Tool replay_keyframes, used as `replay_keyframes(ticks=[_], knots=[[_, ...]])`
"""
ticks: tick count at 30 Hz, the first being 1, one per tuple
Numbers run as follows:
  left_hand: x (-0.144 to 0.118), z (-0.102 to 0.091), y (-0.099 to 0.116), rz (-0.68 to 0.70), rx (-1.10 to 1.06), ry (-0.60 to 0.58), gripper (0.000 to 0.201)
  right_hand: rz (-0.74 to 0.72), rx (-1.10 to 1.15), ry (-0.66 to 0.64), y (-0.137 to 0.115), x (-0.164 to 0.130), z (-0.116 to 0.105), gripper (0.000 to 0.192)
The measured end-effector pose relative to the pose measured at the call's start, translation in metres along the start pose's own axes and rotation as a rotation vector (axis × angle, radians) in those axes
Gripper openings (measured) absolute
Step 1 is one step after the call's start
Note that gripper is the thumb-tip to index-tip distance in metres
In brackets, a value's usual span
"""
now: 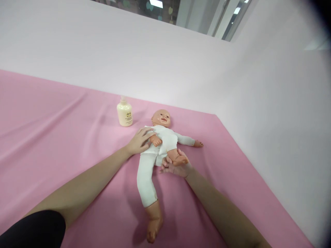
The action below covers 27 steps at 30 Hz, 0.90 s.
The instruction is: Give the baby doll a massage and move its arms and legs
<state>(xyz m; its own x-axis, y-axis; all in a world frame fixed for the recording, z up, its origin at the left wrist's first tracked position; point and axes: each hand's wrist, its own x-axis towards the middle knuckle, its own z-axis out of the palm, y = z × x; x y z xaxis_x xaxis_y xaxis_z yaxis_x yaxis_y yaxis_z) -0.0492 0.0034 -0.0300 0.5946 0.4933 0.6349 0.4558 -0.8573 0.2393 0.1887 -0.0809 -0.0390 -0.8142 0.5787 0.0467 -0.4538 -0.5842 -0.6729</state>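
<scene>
Pink sheet [51, 131]: covers the surface. Baby doll [161, 144]: supine at centre, one leg straight, the other bent up. Left hand [139, 141]: fingers spread flat on its flank. Right hand [177, 167]: curled under the raised foot (handling under way). Lotion bottle [124, 113]: upright near the head, untouched.

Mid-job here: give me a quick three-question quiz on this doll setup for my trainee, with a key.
1. True or false: the left hand rests on the doll at its side, by the bent arm.
2. Which part of the doll does the right hand hold? A) the head B) the raised foot C) the outstretched arm
3. Fill in: the cream bottle stands upright on the pink sheet, beside the doll's ____.

Key: 1 true. 2 B: the fingers curl under the raised foot while the other leg lies straight. 3 head: the bottle is apart from it, touched by neither hand.
</scene>
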Motion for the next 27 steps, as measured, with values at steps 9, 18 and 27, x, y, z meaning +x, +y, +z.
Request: replay_keyframes(ticks=[9, 18, 27], knots=[[0.0, 0.001, -0.002, -0.01, -0.009, 0.003, 0.047, 0.004, -0.002, 0.005, 0.001, -0.002, 0.0, 0.055], [-0.001, 0.002, 0.001, -0.109, -0.046, 0.063, 0.045, -0.004, -0.016, -0.042, 0.002, -0.001, -0.003, 0.055], [-0.002, 0.013, -0.022, -0.542, -0.418, 0.54, 0.03, 0.143, -0.118, -0.364, 0.013, -0.003, -0.014, 0.053]])
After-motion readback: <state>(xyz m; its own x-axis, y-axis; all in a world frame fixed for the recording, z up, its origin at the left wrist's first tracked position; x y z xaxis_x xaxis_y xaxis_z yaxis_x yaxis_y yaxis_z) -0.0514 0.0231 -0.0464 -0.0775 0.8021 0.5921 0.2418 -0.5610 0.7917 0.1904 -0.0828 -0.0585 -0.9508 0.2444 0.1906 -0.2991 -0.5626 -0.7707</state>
